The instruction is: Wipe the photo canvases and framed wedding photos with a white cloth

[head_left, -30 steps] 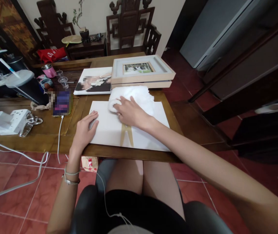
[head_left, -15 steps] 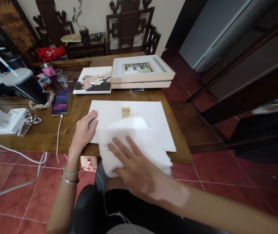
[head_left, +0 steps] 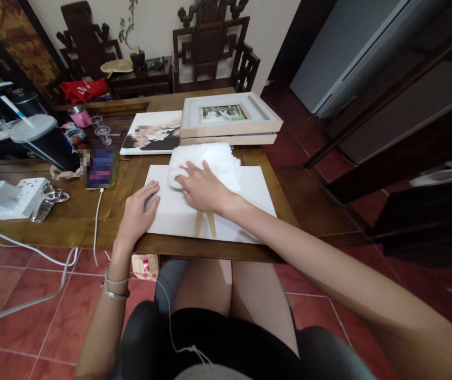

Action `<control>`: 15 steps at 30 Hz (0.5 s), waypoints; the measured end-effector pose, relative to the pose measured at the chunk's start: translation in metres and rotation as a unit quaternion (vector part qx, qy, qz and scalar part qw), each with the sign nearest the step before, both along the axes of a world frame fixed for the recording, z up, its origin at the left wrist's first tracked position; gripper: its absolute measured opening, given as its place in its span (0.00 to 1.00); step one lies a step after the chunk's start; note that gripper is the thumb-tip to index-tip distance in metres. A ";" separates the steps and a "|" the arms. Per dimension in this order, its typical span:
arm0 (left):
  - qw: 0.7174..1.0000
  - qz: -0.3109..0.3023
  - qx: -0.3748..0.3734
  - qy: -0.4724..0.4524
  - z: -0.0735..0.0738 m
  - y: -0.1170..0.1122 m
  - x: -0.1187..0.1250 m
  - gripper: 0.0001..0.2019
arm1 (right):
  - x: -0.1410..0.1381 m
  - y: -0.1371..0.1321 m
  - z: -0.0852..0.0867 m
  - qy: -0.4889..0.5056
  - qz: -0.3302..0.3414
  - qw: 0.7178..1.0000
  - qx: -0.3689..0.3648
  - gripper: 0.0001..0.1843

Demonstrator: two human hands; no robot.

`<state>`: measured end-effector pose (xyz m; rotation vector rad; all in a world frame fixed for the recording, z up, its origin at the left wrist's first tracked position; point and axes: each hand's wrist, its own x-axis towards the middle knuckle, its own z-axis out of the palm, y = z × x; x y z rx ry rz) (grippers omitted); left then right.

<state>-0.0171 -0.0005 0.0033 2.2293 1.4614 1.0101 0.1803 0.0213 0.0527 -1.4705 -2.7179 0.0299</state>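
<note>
A white picture panel (head_left: pixel 256 184) lies flat on the wooden table, with a tan stand (head_left: pixel 212 225) of two splayed legs showing on its upper face. My left hand (head_left: pixel 138 209) rests on the panel's left edge, fingers extended and thumb apart. Under my right hand (head_left: pixel 201 189) is a bunched white cloth (head_left: pixel 220 158), gripped and pressed against the panel's far part. The cloth overhangs the far edge and, with the hand, hides the top of the stand.
Behind the panel are a photo print (head_left: pixel 158 129) and stacked light wood frames (head_left: pixel 232 131). On the left stand a dark tumbler (head_left: pixel 47 142), a plugged-in phone (head_left: pixel 101 168) and a white power strip (head_left: pixel 31 195). Cables (head_left: pixel 24 253) hang off the front edge.
My right hand has swept the cloth from the panel's near edge to its far edge, bunching it and uncovering the stand's legs. My left hand stays on the left edge.
</note>
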 end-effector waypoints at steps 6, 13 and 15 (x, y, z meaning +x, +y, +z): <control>1.000 0.003 0.007 0.000 0.000 0.001 -0.001 0.16 | -0.015 -0.012 -0.011 0.014 0.007 0.999 0.040 0.23; 1.000 -0.001 -0.004 0.002 0.003 -0.001 -0.001 0.17 | -0.020 -0.103 -0.007 0.036 0.082 0.995 0.046 0.15; 1.000 -0.004 -0.006 -0.005 0.004 -0.002 -0.001 0.16 | -0.019 -0.121 -0.005 0.046 0.113 0.992 0.021 0.15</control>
